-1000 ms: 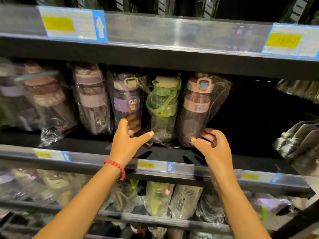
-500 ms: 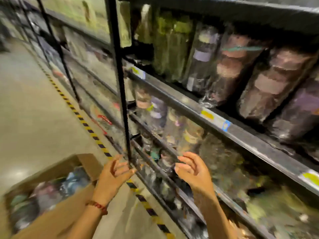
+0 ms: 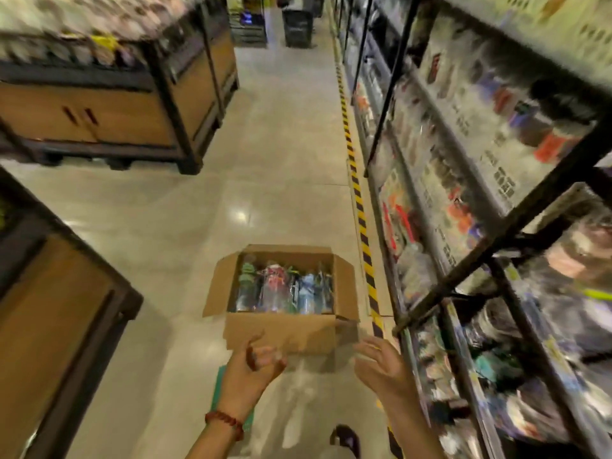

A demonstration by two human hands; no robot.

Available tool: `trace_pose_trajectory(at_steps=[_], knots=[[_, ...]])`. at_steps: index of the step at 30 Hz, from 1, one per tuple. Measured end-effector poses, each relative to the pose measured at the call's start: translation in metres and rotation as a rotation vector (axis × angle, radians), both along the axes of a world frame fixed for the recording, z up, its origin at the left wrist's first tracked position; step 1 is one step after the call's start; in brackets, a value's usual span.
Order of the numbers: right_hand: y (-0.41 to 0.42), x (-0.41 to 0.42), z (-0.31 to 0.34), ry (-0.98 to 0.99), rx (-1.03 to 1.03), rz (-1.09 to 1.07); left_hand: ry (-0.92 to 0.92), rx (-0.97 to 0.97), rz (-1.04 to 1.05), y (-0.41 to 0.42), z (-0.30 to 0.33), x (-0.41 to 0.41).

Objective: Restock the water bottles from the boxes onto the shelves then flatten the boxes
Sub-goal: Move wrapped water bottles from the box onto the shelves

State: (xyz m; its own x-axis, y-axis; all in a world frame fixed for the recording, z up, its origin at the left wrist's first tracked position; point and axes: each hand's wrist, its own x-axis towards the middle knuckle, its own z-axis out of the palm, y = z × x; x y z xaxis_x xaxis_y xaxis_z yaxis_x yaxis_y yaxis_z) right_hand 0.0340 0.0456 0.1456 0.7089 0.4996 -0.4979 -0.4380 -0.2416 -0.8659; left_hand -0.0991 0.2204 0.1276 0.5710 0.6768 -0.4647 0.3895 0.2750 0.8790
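We can read no brand, label or writing here; blur smears the tags on the shelves (image 3: 470, 180) at our right, and the goods there are only patches of orange, purple and clear wrap.

We stand in a shop aisle on a glossy pale floor (image 3: 275, 154) that throws back the ceiling lights. A yellow-and-black stripe (image 3: 359, 207) runs along the foot of the shelves. Across the aisle are wood-panelled stands (image 3: 99, 117) on dark frames, one more close at our left, and dark crates (image 3: 298, 28) sit at the far end.

The box (image 3: 281, 329) rests on the floor just ahead of us, beside the stripe, its flaps folded outward. The bottles (image 3: 284, 289) lie packed inside in clear wrap: green, red and blue show.

Our left hand (image 3: 255, 369), a red bead bracelet (image 3: 225, 420) at its wrist, hangs before the box with fingers loosely curled, grasping nothing. Our right hand (image 3: 381, 366) is spread and released, near the box's right corner, also bare. A dark shoe (image 3: 344, 437) shows below.
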Motion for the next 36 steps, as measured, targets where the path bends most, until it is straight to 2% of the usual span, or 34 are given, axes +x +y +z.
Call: trace_pose_trajectory(at_steps=[7,14,22,29,34,36], knots=[[0.066,0.057,-0.035,0.050,-0.103,0.122,0.128,-0.135,0.065,0.044,-0.029,0.031],[0.158,0.171,-0.067,0.087,-0.144,0.148,0.213,-0.099,0.046,0.142,-0.058,0.139],[0.289,0.266,-0.159,0.100,-0.256,0.291,0.282,-0.021,0.084,0.252,-0.132,0.249],[0.364,0.292,-0.294,0.149,-0.359,0.419,0.374,-0.061,0.144,0.318,-0.267,0.265],[0.388,0.278,-0.421,0.228,-0.521,0.472,0.523,-0.063,0.032,0.357,-0.402,0.249],[0.396,0.267,-0.467,0.216,-0.569,0.478,0.600,0.001,-0.014,0.365,-0.453,0.241]])
